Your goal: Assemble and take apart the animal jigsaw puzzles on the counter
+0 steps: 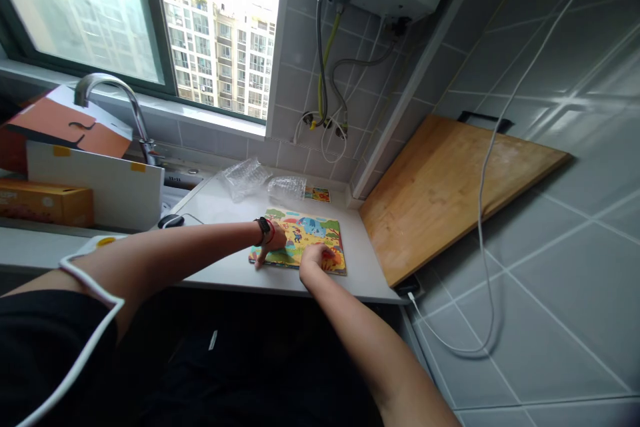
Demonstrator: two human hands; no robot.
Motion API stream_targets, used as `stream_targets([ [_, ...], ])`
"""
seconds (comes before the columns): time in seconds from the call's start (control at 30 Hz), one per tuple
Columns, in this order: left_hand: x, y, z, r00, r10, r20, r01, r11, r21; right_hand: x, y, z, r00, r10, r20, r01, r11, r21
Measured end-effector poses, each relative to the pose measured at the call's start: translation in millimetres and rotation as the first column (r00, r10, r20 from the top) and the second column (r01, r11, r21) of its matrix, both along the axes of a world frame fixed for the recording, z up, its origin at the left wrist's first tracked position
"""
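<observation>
A colourful picture puzzle board [305, 237] with cartoon animals lies flat on the white counter [225, 207] near its front edge. My left hand [273, 243], with a black watch on the wrist, rests on the board's left side, fingers stretched down onto its near left corner. My right hand [314, 259] presses on the board's near right part, fingers curled against the surface; what is under them is hidden. A small loose picture piece [317, 195] lies on the counter behind the board.
Crumpled clear plastic wrap [247, 177] lies behind the board. A wooden cutting board [450, 180] leans on the tiled wall at right, with a white cable [483, 213] across it. A faucet [117, 93], sink and cardboard boxes [65, 127] are at left.
</observation>
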State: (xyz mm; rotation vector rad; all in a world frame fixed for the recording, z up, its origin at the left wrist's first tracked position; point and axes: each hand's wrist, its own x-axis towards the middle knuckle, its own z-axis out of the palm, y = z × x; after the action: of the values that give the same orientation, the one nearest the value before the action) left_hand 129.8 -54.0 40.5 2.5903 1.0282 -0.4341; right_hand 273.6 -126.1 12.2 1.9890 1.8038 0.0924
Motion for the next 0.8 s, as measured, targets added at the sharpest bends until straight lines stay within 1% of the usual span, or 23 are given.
stream_targets([
  [0.07,-8,2,2.2,0.999,-0.013,0.039,0.014,0.999,-0.032,1,0,-1.9,1.000,0.018,0.010,-0.018,1.000,0.004],
  [0.13,-17,6,2.9,0.995,-0.002,0.104,0.009,0.998,-0.066,3,1,-3.4,0.999,0.032,0.021,-0.032,0.999,0.003],
  [0.2,-26,13,1.0,0.977,0.045,0.206,-0.032,0.997,-0.066,5,2,-4.7,0.998,0.047,0.029,-0.047,0.999,-0.004],
  [0.27,-38,22,-4.6,0.944,0.112,0.309,-0.107,0.994,-0.034,7,2,-5.8,0.997,0.069,0.033,-0.068,0.998,-0.010],
  [0.33,-50,33,-14.6,0.894,0.179,0.412,-0.201,0.980,0.010,9,2,-6.4,0.995,0.096,0.032,-0.096,0.995,-0.013],
  [0.37,-57,38,-21.3,0.850,0.210,0.483,-0.264,0.963,0.048,10,2,-6.3,0.994,0.110,0.028,-0.110,0.994,-0.014],
  [0.47,-73,50,-45.3,0.710,0.239,0.662,-0.449,0.878,0.164,16,2,-2.7,0.988,0.152,-0.005,-0.152,0.988,-0.016],
  [0.5,-78,53,-53.5,0.684,0.244,0.688,-0.491,0.851,0.186,20,3,0.1,0.986,0.167,-0.025,-0.168,0.986,-0.019],
  [0.53,-81,55,-61.1,0.675,0.254,0.693,-0.516,0.834,0.197,25,5,3.9,0.982,0.181,-0.048,-0.182,0.983,-0.024],
  [0.6,-86,57,-73.7,0.675,0.288,0.680,-0.542,0.818,0.191,39,13,14.1,0.974,0.208,-0.094,-0.212,0.977,-0.034],
  [0.67,-87,57,-81.5,0.687,0.300,0.662,-0.533,0.827,0.179,58,26,26.3,0.960,0.233,-0.154,-0.240,0.970,-0.028],
  [0.7,-88,56,-83.7,0.696,0.293,0.655,-0.517,0.838,0.174,68,35,31.9,0.946,0.247,-0.209,-0.254,0.967,-0.004],
  [0.73,-88,56,-84.8,0.703,0.283,0.653,-0.499,0.850,0.169,76,46,36.5,0.900,0.232,-0.368,-0.225,0.972,0.062],
  [0.77,-88,55,-85.2,0.704,0.277,0.654,-0.490,0.856,0.165,82,58,39.4,0.840,0.208,-0.501,-0.161,0.977,0.137],
  [0.8,-88,55,-85.0,0.700,0.276,0.659,-0.488,0.858,0.160,86,71,40.1,0.770,0.216,-0.600,-0.088,0.968,0.234],
])
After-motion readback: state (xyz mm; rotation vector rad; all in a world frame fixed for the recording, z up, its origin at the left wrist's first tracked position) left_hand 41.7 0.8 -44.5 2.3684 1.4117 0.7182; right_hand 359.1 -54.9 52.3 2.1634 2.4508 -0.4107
